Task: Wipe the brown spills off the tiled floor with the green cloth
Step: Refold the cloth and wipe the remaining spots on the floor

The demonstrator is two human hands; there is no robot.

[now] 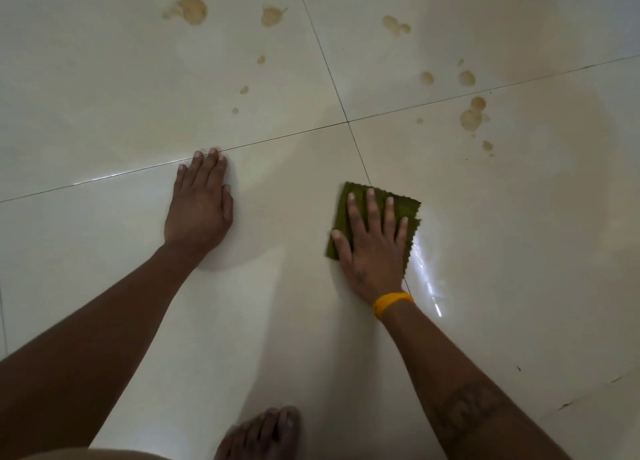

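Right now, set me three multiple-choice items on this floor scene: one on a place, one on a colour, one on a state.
1. Where does the green cloth lie?
A. under the right hand
B. under the left hand
C. over the spills

2. What colour is the wristband?
A. blue
B. orange-yellow
C. white

3. What state are the brown spills in?
A. all wiped away
B. covered by the cloth
C. still on the floor

Answers: 1 A, the right hand lies flat on the cloth. 2 B, it shows on the right wrist. 3 C, spots lie beyond both hands.
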